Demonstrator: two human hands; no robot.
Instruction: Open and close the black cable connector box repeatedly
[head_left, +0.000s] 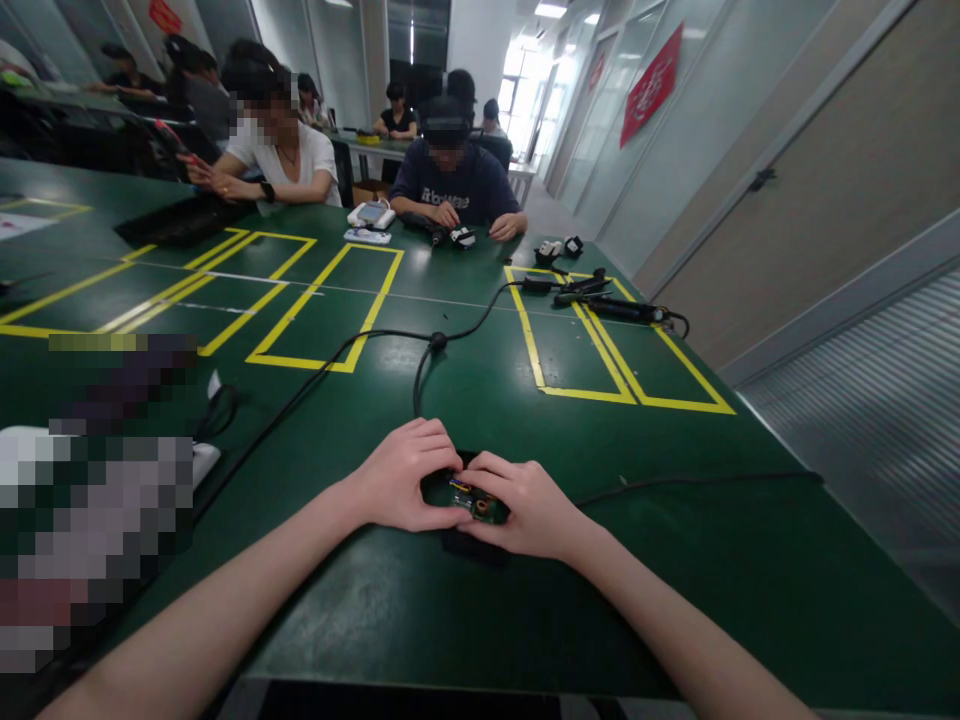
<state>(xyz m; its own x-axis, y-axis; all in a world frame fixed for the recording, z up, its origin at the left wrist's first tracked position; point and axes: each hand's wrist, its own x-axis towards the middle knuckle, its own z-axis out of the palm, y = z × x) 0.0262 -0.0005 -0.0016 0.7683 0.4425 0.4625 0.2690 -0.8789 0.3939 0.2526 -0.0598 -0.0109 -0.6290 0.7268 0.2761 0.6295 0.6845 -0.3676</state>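
A small green circuit board (480, 505) with a copper-coloured coil and a few thin wires shows between my two hands. It seems to sit in a black casing (474, 545), whose lower edge is visible just above the table. My left hand (411, 480) curls around the left side, thumb at the near edge and fingers at the far edge. From the right, my right hand (529, 505) grips the same assembly, its fingertips meeting those of the left. Fingers cover much of the part. A black cable (417, 385) runs down behind my left hand; its end is hidden.
Yellow tape rectangles (352, 366) mark the green table (600, 600). A cable knot (437, 342) lies ahead; black tools (626, 310) lie at the far right. Another cable (697, 480) crosses on the right. Two people (457, 180) sit opposite. A pixelated area covers the left.
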